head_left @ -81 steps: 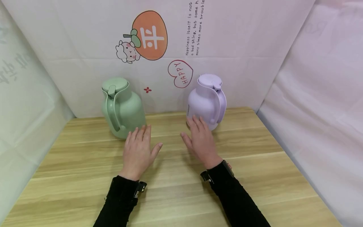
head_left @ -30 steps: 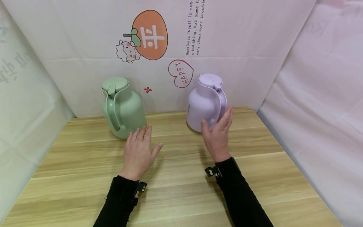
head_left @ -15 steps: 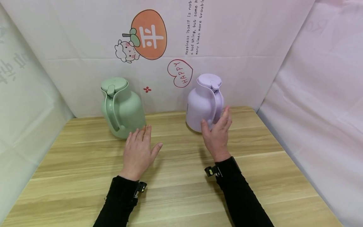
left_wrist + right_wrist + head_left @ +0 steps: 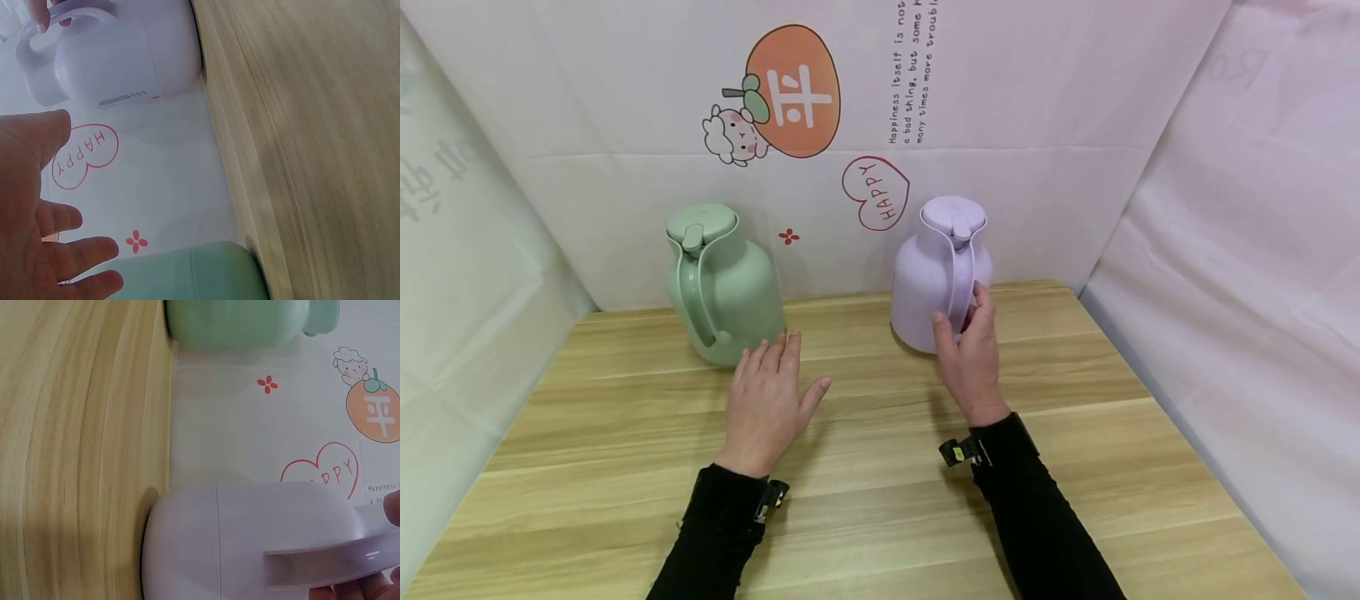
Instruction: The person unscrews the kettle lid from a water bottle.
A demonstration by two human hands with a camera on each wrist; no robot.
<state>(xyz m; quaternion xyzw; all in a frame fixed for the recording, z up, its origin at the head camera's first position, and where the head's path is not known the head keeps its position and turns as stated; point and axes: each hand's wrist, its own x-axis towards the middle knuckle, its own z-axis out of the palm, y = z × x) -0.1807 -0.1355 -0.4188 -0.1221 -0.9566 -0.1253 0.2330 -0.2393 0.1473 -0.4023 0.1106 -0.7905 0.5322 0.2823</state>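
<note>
A lilac vacuum jug (image 4: 917, 283) stands upright at the back right of the table, its handle (image 4: 325, 562) turned toward the front. My right hand (image 4: 972, 367) grips that handle, thumb on one side and fingers curled round the other, as the right wrist view shows. At the back left is a green vacuum jug (image 4: 745, 287), also upright, with its handle at the front left. My left hand (image 4: 763, 408) lies in front of the green jug with straight, spread fingers and holds nothing. Its fingertips overlap the jug's lower right side in the head view.
Both jugs stand on a wood-grain table (image 4: 850, 500). Close behind them rises a white cloth backdrop (image 4: 1037, 125) printed with a persimmon, a sheep, a heart and text. White cloth sides (image 4: 1247, 275) flank the table left and right.
My right hand has moved from the lilac jug's front, first right, then onto its handle. The jug has turned so the handle swings left, facing forward. The left hand has stayed put.
</note>
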